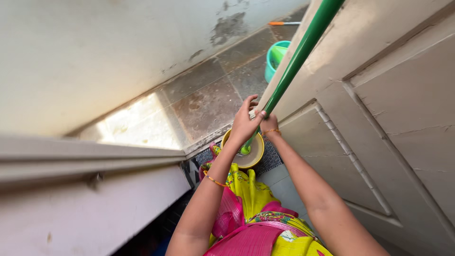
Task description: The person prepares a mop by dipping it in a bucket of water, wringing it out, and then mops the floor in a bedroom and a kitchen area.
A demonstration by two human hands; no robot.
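Right now both your hands are wrapped shut on the green mop pole (297,57), left hand (244,125) in front, right hand (269,124) just behind and mostly hidden. Pole runs diagonally: up and away past the door (379,118), down from the grip to the yellow disc head (249,151) on the dark mat (271,160). Teal bucket (276,56) sits well beyond, on the tile floor (208,102).

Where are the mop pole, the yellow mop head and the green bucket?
mop pole (299,54), head view, middle of the green shaft.
yellow mop head (256,152), head view, right side of the disc.
green bucket (272,59), head view, visible rim and wall beside the door.
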